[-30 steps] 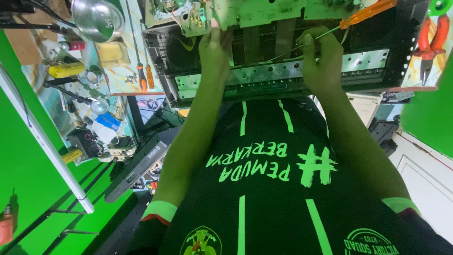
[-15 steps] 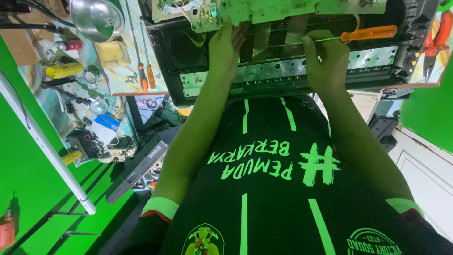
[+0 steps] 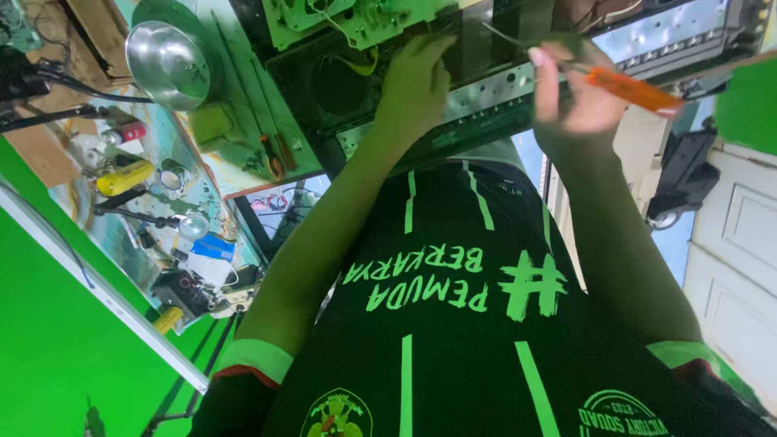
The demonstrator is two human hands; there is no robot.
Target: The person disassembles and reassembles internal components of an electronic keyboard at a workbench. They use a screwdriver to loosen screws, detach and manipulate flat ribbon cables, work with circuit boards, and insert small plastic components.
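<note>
Up at the front edge of the open metal chassis, the right hand has lifted and now holds the orange-handled screwdriver in curled fingers, its thin shaft slanting left over the unit instead of lying level as it did half a second ago. Meanwhile the left hand has shifted from the chassis rail to the green circuit board, fingers extended against its edge, which suggests the screwdriver is being re-aimed at a new spot.

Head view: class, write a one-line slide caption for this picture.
Left hand rests on an opened metal chassis while the right hand holds an orange-handled screwdriver over it.
</note>
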